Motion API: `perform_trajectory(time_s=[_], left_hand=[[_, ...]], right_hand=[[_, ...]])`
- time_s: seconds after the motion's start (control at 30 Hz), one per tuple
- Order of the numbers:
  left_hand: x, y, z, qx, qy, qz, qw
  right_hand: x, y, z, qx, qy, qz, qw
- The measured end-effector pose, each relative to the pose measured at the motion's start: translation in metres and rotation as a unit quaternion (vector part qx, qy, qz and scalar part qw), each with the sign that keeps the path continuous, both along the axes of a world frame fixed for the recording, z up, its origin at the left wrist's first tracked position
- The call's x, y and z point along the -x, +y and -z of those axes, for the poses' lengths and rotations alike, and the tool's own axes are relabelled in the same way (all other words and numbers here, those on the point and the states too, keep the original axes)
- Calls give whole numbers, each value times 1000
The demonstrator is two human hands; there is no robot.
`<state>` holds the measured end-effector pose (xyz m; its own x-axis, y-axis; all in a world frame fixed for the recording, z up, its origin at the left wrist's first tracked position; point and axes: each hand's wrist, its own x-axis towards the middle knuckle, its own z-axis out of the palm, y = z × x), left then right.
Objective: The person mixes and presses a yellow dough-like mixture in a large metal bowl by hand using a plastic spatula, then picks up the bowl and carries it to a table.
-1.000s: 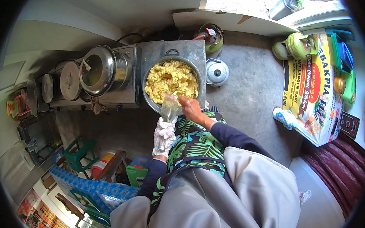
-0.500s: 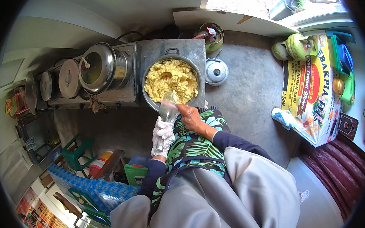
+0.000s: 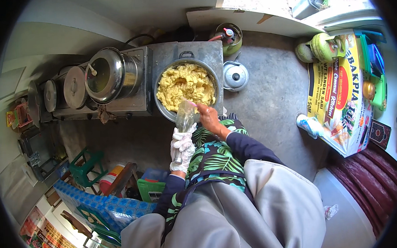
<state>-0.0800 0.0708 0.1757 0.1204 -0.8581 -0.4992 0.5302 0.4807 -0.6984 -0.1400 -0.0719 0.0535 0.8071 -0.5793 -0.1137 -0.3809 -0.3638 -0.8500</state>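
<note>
Three lidded pots point(image 3: 76, 87), one kettle point(image 3: 235, 76), two hands point(image 3: 182, 145).

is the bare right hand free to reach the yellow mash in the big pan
Probably yes. The right hand sits at the near rim of the pan, the mash lies uncovered just beyond, and only the clear bag in the gloved left hand is beside it.

A clear piping bag point(image 3: 183, 122) stands nearly upright, its open mouth — pink-rimmed — just beside the bare right fingertips point(image 3: 201, 108) and its narrow end wrapped by the gloved left fingers point(image 3: 181, 145). Beyond both sets of fingers sits a round metal pan point(image 3: 162, 112) of lumpy yellow dough point(image 3: 185, 84).
</note>
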Motion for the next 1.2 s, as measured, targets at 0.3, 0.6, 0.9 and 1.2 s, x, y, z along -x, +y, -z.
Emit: perform_trajectory(time_s=[0.3, 0.6, 0.9, 1.2], left_hand=[[-3, 4, 14, -15, 43, -45, 998], [-34, 10, 96, -76, -5, 46, 996], [-78, -23, 84, -231, -479, 663, 527], [-56, -12, 77, -289, -532, 606, 516]], right_hand=[[7, 23, -19, -37, -70, -35, 996], [-6, 1, 25, 59, 168, -54, 983], [0, 12, 27, 87, 158, -116, 977], [-2, 22, 16, 82, 113, -85, 986]])
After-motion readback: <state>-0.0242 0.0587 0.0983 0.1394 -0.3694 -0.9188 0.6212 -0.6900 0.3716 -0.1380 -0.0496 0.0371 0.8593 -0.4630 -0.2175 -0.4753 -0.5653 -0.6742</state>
